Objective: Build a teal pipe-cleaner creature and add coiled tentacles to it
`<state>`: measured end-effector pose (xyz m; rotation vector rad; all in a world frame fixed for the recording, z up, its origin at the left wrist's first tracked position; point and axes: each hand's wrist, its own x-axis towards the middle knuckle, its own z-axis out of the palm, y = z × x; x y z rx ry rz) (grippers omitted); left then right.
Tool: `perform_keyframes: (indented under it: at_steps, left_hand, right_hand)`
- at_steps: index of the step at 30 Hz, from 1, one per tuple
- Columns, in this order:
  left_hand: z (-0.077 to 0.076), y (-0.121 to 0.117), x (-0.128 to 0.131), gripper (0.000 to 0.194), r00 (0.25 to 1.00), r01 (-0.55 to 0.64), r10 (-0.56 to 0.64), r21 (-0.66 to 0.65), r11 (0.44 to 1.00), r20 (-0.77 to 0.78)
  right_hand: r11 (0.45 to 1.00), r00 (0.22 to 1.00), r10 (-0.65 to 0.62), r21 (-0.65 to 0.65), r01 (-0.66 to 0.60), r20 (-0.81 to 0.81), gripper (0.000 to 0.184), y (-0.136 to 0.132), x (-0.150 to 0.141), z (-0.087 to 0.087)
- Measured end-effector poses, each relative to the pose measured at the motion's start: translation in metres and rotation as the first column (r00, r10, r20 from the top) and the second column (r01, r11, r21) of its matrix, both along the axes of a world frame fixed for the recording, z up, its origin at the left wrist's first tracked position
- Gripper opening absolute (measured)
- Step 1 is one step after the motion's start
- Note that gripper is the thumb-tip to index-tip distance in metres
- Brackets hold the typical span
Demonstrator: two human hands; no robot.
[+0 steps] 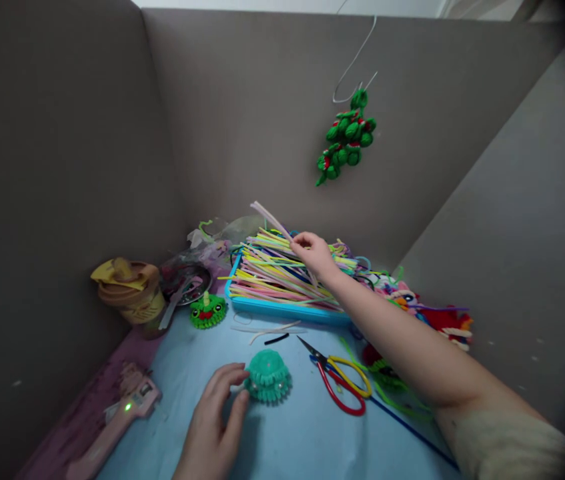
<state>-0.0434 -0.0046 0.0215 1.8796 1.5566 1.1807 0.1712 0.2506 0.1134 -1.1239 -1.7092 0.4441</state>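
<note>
My right hand [315,255] pinches a few pale pink pipe cleaners [269,217] by one end, above the blue tray [287,309] full of many-coloured pipe cleaners. Below it, my left hand [217,417] rests with thumb and fingers apart. Its fingertips are at the left edge of a teal fuzzy domed piece [268,373] with a ruffled rim; whether they touch it I cannot tell. Scissors [335,373] with one red and one yellow handle lie to the right of that piece, blades partly spread. A short black pipe cleaner [277,339] and pale strands [272,331] lie behind it.
At the left are a green fuzzy figure [208,311], a brown tub [132,293] and a pink glue gun [122,420] with a lit green light. Colourful fuzzy pieces [442,320] pile up at right. A green ornament [347,137] hangs from a wire before the grey back wall.
</note>
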Motion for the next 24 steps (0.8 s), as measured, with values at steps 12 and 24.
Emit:
perform_keyframes:
  at_steps: [12,24]
  left_hand:
    - [0.002,-0.001,0.001,0.021,1.0,0.012,-0.012,0.004,1.0,-0.001]
    - [0.004,0.001,0.002,0.025,0.996,-0.01,0.015,-0.055,0.998,0.091]
  right_hand:
    - [0.979,0.978,-0.172,0.131,0.156,0.12,0.017,-0.002,0.009,0.052]
    - [0.987,0.737,0.147,-0.143,-0.069,0.66,0.024,-0.061,-0.003,-0.01]
